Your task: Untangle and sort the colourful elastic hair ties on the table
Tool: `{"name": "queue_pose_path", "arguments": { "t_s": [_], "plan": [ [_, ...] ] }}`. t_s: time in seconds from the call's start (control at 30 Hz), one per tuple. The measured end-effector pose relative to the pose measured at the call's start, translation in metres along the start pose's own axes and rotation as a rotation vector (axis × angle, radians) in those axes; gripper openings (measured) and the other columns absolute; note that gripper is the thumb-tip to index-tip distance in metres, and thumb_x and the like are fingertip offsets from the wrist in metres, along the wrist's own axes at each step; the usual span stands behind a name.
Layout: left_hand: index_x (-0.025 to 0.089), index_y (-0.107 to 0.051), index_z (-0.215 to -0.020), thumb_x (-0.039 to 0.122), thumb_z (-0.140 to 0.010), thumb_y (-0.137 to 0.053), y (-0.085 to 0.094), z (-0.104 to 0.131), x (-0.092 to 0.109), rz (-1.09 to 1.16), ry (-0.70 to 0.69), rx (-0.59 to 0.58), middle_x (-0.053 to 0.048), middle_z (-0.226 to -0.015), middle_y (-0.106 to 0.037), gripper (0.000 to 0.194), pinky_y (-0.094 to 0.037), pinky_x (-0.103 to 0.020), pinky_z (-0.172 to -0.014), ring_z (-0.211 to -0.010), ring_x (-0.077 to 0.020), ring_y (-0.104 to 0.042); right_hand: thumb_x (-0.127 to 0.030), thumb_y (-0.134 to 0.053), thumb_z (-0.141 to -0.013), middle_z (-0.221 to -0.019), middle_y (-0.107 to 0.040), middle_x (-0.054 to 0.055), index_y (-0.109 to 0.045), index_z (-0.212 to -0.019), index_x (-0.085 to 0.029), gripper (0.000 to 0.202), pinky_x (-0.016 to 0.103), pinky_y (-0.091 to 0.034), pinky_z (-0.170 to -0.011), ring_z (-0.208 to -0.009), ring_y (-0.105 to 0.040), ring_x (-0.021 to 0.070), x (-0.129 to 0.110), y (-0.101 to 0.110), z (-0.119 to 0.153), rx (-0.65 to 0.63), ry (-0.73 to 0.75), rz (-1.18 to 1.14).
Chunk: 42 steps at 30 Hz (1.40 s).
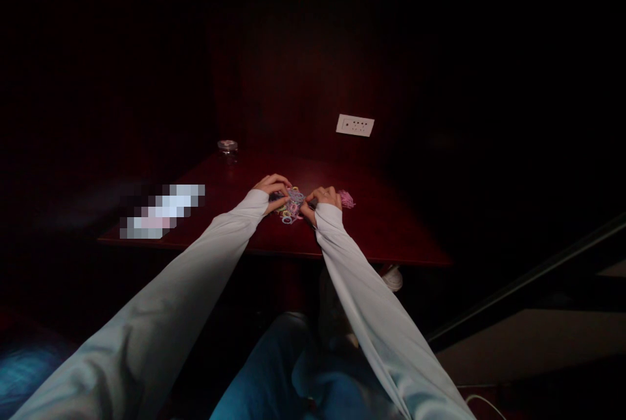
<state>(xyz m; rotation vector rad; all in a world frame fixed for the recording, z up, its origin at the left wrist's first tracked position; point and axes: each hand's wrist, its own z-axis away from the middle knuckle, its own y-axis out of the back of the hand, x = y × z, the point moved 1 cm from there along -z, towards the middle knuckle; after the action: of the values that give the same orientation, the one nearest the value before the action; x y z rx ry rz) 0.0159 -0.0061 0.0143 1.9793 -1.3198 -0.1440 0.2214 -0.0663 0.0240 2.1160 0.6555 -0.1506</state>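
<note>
A small heap of multicoloured elastic hair ties [292, 203] lies on the dark red table between my two hands. My left hand [272, 188] reaches over the heap's left side, its fingers bent but apart, with the fingertips at the ties. On the other side, my right hand [321, 201] is closed, thumb and forefinger together at the heap's right edge. What sits in that pinch is too small to make out. Just beyond the right hand lies a separate bunch of pink hair ties [347, 199], partly hidden by the knuckles.
A clear lidded jar [227, 150] stands at the table's back left. A blurred-out pale item [163, 211] rests near the left edge. The dark red table [391, 231] ends just in front of my wrists. A white socket plate [355, 125] is on the wall behind.
</note>
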Motion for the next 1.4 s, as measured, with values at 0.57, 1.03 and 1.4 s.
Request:
{"name": "queue_pose_path", "arguments": {
  "t_s": [0.57, 1.03, 1.4],
  "plan": [
    [0.021, -0.068, -0.079, 0.038, -0.089, -0.065, 0.004, -0.003, 0.001, 0.065, 0.06, 0.114, -0.007, -0.108, -0.068, 0.021, -0.052, -0.04, -0.092, -0.1, -0.0234, -0.063, -0.025, -0.067, -0.079, -0.091, -0.069, 0.007, -0.063, -0.073, -0.024, 0.007, 0.043, -0.033, -0.091, -0.103, -0.051, 0.0297, 0.011, -0.002, -0.004, 0.15, -0.237, 0.005],
    [0.019, -0.068, -0.079, 0.034, -0.088, -0.065, 0.007, -0.002, 0.005, 0.081, 0.029, 0.149, -0.007, -0.105, -0.067, 0.017, -0.052, -0.039, -0.09, -0.098, -0.0231, -0.064, -0.026, -0.064, -0.082, -0.099, -0.071, 0.007, -0.067, -0.079, -0.022, 0.006, 0.041, -0.03, -0.092, -0.108, -0.051, 0.0289, 0.006, 0.003, -0.002, 0.135, -0.348, 0.138],
    [0.02, -0.069, -0.079, 0.036, -0.089, -0.064, -0.002, 0.001, 0.001, 0.098, -0.053, 0.095, -0.006, -0.099, -0.067, 0.02, -0.052, -0.036, -0.088, -0.093, -0.0211, -0.064, -0.03, -0.07, -0.082, -0.094, -0.07, 0.004, -0.068, -0.084, -0.023, 0.007, 0.035, -0.033, -0.088, -0.101, -0.049, 0.0249, -0.001, -0.005, -0.004, -0.07, 0.043, 0.007]
  ]
}}
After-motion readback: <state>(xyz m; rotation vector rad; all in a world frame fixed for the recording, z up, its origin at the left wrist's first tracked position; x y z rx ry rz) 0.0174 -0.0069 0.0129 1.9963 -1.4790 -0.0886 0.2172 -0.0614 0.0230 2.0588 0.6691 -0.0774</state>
